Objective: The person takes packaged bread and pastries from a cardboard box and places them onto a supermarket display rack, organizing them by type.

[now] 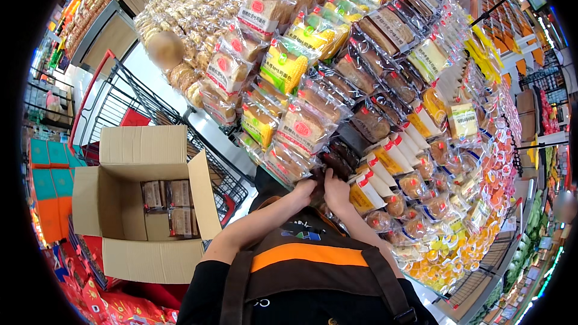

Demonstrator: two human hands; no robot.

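My left hand and my right hand are close together at the near edge of a bread display. Between them is a dark-wrapped bread pack, with the fingers of both hands curled against it. My fingertips and the pack's lower part are partly hidden. More dark-wrapped loaves lie just beyond. Left of my hands are clear bags of sliced toast bread with red emblems. On the right stand white-and-yellow bread packs, the nearest almost against my right wrist.
An open cardboard box on my left holds several wrapped loaves. A black wire shopping cart with a red handle stands beside it. Yellow corn-print bread packs, round buns and small jelly-like cups cover the display. Red packages lie lower left.
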